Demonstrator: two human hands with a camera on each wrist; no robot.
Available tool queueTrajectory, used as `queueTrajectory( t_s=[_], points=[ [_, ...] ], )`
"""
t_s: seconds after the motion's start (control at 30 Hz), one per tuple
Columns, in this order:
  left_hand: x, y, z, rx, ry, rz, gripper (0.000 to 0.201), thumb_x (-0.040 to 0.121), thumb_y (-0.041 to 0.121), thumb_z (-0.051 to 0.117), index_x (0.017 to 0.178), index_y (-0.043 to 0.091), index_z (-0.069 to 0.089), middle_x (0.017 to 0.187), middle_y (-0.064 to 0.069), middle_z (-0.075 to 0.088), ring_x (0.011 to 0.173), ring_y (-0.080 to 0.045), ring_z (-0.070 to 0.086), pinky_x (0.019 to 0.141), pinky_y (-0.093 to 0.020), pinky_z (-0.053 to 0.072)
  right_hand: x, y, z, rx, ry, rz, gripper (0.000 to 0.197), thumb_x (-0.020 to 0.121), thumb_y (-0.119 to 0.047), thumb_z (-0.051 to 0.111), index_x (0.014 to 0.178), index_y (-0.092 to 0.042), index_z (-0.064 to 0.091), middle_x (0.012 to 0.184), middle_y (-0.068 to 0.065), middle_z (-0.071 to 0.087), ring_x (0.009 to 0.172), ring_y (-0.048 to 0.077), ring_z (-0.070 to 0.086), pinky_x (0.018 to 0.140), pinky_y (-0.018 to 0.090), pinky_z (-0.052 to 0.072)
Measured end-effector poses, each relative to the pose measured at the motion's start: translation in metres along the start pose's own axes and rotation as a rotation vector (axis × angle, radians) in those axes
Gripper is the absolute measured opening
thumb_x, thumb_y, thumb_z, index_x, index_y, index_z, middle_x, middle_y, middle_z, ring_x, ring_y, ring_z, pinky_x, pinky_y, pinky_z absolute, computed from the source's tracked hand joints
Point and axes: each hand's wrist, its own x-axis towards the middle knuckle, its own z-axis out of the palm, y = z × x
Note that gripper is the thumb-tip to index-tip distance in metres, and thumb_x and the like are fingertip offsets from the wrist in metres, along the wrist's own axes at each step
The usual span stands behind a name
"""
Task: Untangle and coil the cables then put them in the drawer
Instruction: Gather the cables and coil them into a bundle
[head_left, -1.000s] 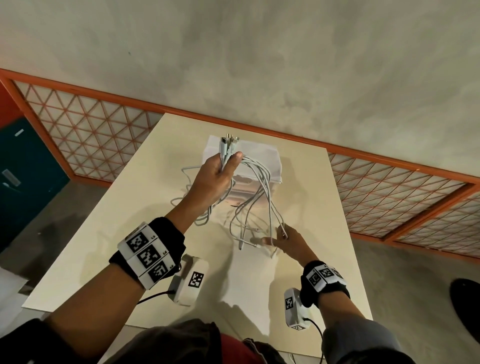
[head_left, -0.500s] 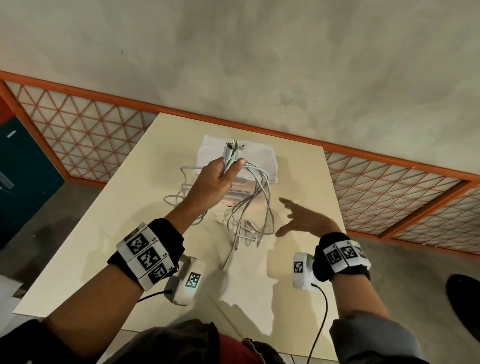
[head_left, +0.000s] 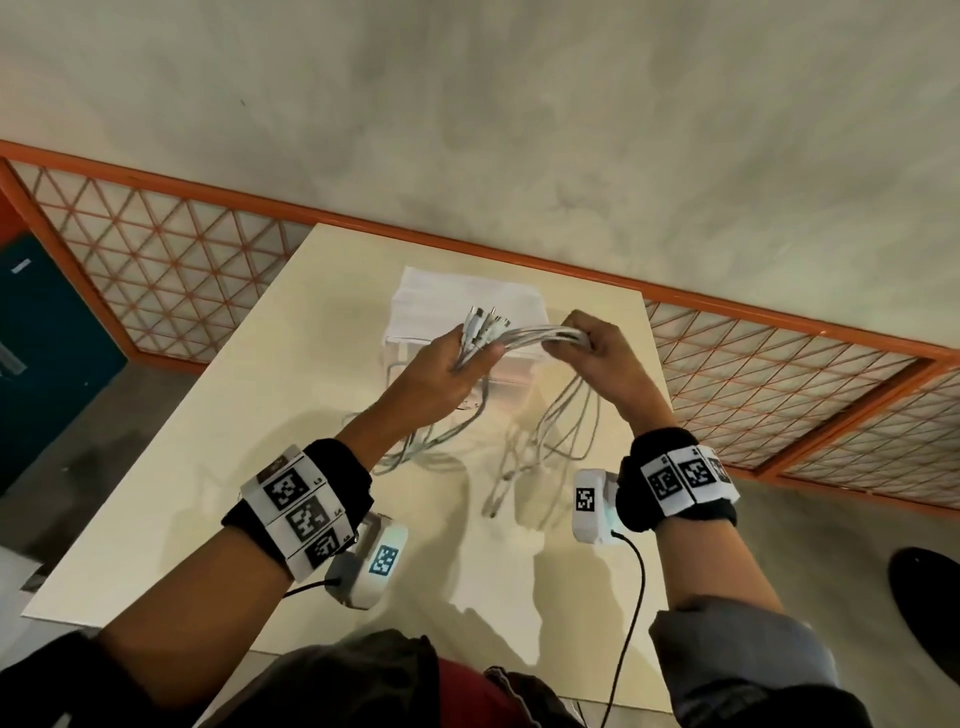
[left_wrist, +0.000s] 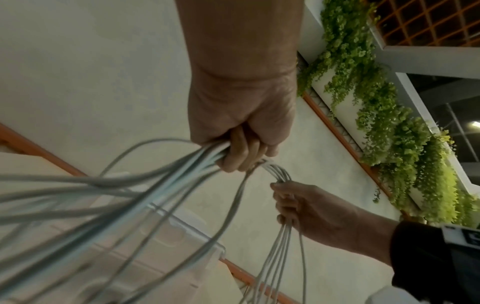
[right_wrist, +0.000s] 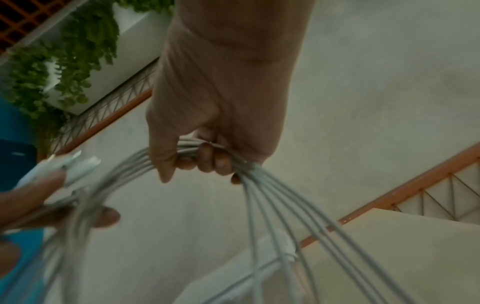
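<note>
A bundle of white cables (head_left: 524, 334) stretches between my two hands above the cream table (head_left: 208, 493). My left hand (head_left: 449, 364) grips the bundle near the plug ends (head_left: 480, 318), which stick up past its fingers. My right hand (head_left: 597, 345) grips the same bundle a little further right, and loose loops (head_left: 566, 421) hang from it down to the table. The left wrist view has my left hand (left_wrist: 241, 152) curled round the strands (left_wrist: 166, 176); the right wrist view has my right hand (right_wrist: 205, 158) curled round them (right_wrist: 275, 197). The clear drawer unit (head_left: 498, 371) with a white top stands behind the hands.
An orange-framed lattice railing (head_left: 779, 374) runs along the table's far side. A dark blue cabinet (head_left: 47, 353) stands at the left. Hanging green plants (left_wrist: 389, 102) show in the wrist views. Bare tabletop lies toward the near edge.
My right hand rose from the table, where it was open, and took hold of the bundle beside my left hand. My left hand kept its grip and tilted the plug ends leftward.
</note>
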Motion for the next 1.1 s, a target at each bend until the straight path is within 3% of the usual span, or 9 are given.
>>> queueTrajectory(
  t_s=[0.13, 0.23, 0.3, 0.37, 0.47, 0.6, 0.8, 0.97, 1.1],
  points=[
    [-0.001, 0.006, -0.002, -0.090, 0.053, -0.004, 0.017, 0.097, 0.029, 0.048, 0.093, 0.015, 0.056, 0.043, 0.017, 0.045, 0.039, 0.007, 0.044, 0.044, -0.006, 0.032, -0.007, 0.001, -0.026, 0.018, 0.212, -0.032, 0.012, 0.076, -0.014, 0.056, 0.070, -0.016, 0.046, 0.059, -0.008, 0.035, 0.055, 0.007, 0.032, 0.054, 0.024, 0.028],
    [-0.002, 0.011, -0.001, -0.102, 0.087, -0.002, 0.031, 0.097, 0.030, 0.046, 0.091, 0.004, 0.061, 0.039, 0.013, 0.041, 0.035, 0.003, 0.040, 0.040, -0.008, 0.029, -0.018, 0.008, -0.031, -0.119, 0.052, 0.097, 0.006, 0.080, -0.014, 0.054, 0.081, -0.018, 0.050, 0.065, -0.006, 0.047, 0.064, 0.012, 0.044, 0.058, 0.027, 0.034],
    [-0.004, 0.010, 0.004, -0.121, 0.078, -0.016, 0.032, 0.098, 0.029, 0.044, 0.091, 0.004, 0.062, 0.036, 0.013, 0.043, 0.033, 0.003, 0.040, 0.039, -0.007, 0.028, -0.026, 0.017, -0.026, -0.186, -0.143, 0.278, 0.031, 0.084, -0.010, 0.060, 0.113, -0.017, 0.048, 0.095, 0.003, 0.058, 0.092, 0.023, 0.053, 0.075, 0.032, 0.044],
    [-0.005, 0.008, 0.009, -0.181, 0.071, -0.040, 0.032, 0.098, 0.031, 0.044, 0.082, 0.008, 0.058, 0.038, 0.009, 0.036, 0.030, -0.002, 0.035, 0.037, -0.009, 0.027, -0.035, 0.021, -0.016, -0.302, -0.206, 0.328, 0.074, 0.080, -0.015, 0.069, 0.141, -0.023, 0.027, 0.135, 0.008, 0.042, 0.125, 0.028, 0.040, 0.103, 0.045, 0.039],
    [-0.005, 0.007, 0.014, -0.273, 0.075, -0.079, 0.035, 0.097, 0.038, 0.044, 0.071, 0.015, 0.048, 0.042, 0.009, 0.031, 0.030, -0.003, 0.028, 0.035, -0.014, 0.026, -0.042, 0.000, 0.004, -0.233, -0.291, 0.225, 0.087, 0.074, -0.034, 0.078, 0.145, -0.030, 0.026, 0.152, 0.000, 0.027, 0.140, 0.020, 0.024, 0.115, 0.039, 0.025],
    [-0.004, 0.018, 0.021, -0.419, 0.046, -0.062, 0.036, 0.098, 0.038, 0.041, 0.069, 0.016, 0.041, 0.040, 0.011, 0.028, 0.032, -0.006, 0.023, 0.036, -0.018, 0.022, -0.052, -0.034, 0.050, -0.184, -0.599, 0.157, 0.074, 0.073, -0.041, 0.078, 0.137, -0.026, 0.043, 0.143, -0.008, 0.044, 0.127, 0.004, 0.038, 0.107, 0.024, 0.028],
    [-0.002, 0.016, 0.008, -0.668, 0.181, -0.124, 0.040, 0.098, 0.036, 0.042, 0.063, 0.018, 0.036, 0.043, 0.012, 0.028, 0.036, -0.003, 0.027, 0.038, -0.017, 0.030, -0.044, -0.027, 0.080, -0.010, -0.632, 0.018, 0.007, 0.090, -0.009, 0.059, 0.088, -0.006, 0.065, 0.082, 0.003, 0.072, 0.096, 0.020, 0.068, 0.098, 0.037, 0.049],
    [-0.002, -0.012, -0.008, -0.971, 0.497, -0.398, 0.034, 0.100, 0.026, 0.042, 0.067, 0.014, 0.041, 0.042, 0.006, 0.046, 0.042, -0.008, 0.052, 0.051, -0.023, 0.051, -0.045, -0.033, 0.068, 0.151, -0.425, -0.041, 0.023, 0.096, -0.019, 0.054, 0.093, 0.003, 0.056, 0.066, 0.013, 0.050, 0.054, 0.008, 0.056, 0.068, 0.030, 0.053],
    [-0.010, -0.034, -0.005, -0.725, 0.382, -0.618, 0.025, 0.095, 0.028, 0.049, 0.074, 0.015, 0.050, 0.072, -0.004, 0.055, 0.065, -0.015, 0.055, 0.065, -0.025, 0.046, -0.045, -0.045, 0.072, 0.038, -0.268, -0.074, 0.045, 0.096, -0.044, 0.045, 0.079, -0.007, 0.063, 0.062, 0.008, 0.048, 0.052, 0.012, 0.047, 0.057, 0.026, 0.041]
  ],
)
